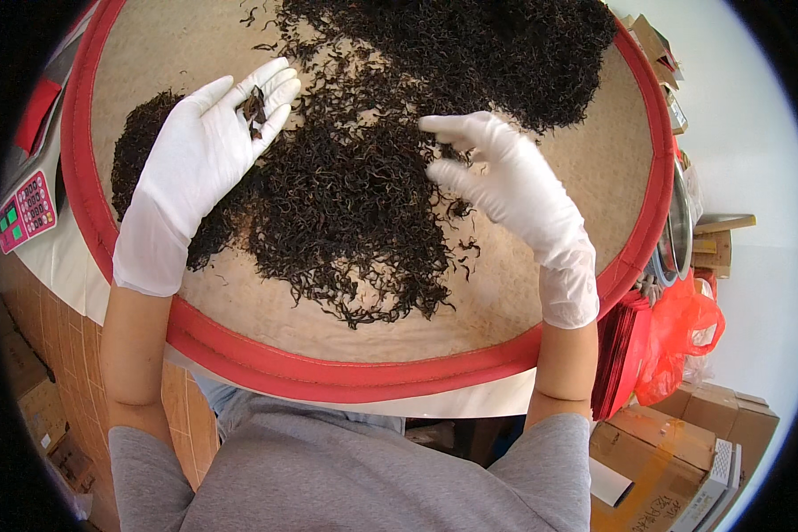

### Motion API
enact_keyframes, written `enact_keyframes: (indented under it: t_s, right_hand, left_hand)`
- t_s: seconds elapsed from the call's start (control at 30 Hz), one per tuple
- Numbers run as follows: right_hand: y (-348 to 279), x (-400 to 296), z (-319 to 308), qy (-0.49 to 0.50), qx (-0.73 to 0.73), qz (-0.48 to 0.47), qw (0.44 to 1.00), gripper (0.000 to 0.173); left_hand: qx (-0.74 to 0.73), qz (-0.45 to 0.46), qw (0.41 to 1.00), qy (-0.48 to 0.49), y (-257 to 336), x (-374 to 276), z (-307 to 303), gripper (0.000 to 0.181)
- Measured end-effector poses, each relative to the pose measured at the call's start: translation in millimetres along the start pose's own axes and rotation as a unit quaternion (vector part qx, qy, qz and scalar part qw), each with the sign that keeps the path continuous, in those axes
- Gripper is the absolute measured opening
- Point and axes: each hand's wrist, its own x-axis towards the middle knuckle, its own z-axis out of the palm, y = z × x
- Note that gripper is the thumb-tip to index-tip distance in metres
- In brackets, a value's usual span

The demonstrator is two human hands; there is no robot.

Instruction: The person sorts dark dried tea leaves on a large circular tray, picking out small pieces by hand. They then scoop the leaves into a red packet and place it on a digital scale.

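A large round tray with a red fabric rim point(372, 382) lies before me, holding dark, twisted dried leaves that look like tea. My left hand point(223, 133), in a white glove, is turned palm up with a few brown leaf pieces point(254, 112) resting on its fingers. Beneath and between my hands spreads the middle heap of leaves point(359, 193). My right hand point(505, 166), also gloved in white, hovers at that heap's right edge, thumb and fingers apart; whether a leaf is between them I cannot tell. A bigger heap point(505, 53) lies at the far side, a smaller one point(139, 139) at the left.
A scale's pink keypad point(28, 211) shows left of the tray. At the right are a metal bowl point(679, 219), a stack of dark red packets point(618, 352), a red plastic bag point(681, 339) and cardboard boxes point(665, 439). A white-covered table edge point(479, 399) shows below the rim.
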Motion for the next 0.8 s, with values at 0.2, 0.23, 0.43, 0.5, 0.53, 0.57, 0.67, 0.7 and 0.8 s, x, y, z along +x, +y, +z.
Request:
enact_keyframes:
  t_s: [0.2,0.23,0.43,0.5,0.53,0.57,0.67,0.7,0.8]
  right_hand:
    - [-8.8,3.3,51.7,-0.070,-0.176,-0.117,0.975,0.104]
    - [-10.0,4.7,61.0,-0.049,-0.192,-0.123,0.972,0.093]
    - [-1.0,11.1,41.7,-0.032,0.031,-0.091,0.995,0.042]
    - [1.6,6.6,25.8,-0.030,0.076,0.023,0.996,0.041]
    - [0.0,6.4,20.4,-0.024,0.114,0.077,0.990,0.042]
    - [-7.5,7.9,10.6,-0.057,0.132,0.137,0.980,0.050]
    - [10.2,7.4,13.4,0.017,0.151,0.090,0.984,0.064]
    - [0.7,5.8,8.2,0.013,0.216,0.101,0.971,0.066]
    - [6.7,6.1,2.2,0.040,0.317,0.166,0.933,0.057]
  left_hand:
    - [-0.022,-0.012,0.999,-0.030,1.8,2.6,-7.6,0.045]
    - [-0.024,-0.010,0.999,-0.030,1.5,3.3,-7.9,0.045]
    - [-0.031,-0.004,0.999,-0.044,2.8,1.7,-9.0,0.045]
    - [-0.026,0.001,0.999,-0.028,1.9,1.3,-4.7,0.045]
    - [-0.024,0.002,0.999,-0.027,2.6,1.3,-5.6,0.045]
    - [-0.022,0.002,0.999,-0.026,3.3,1.0,-6.6,0.045]
    - [0.001,0.004,1.000,-0.015,1.9,0.3,-3.9,0.044]
    - [-0.002,0.004,1.000,-0.014,2.3,0.1,-4.4,0.044]
    - [-0.011,0.003,1.000,-0.012,2.9,-0.2,-5.0,0.044]
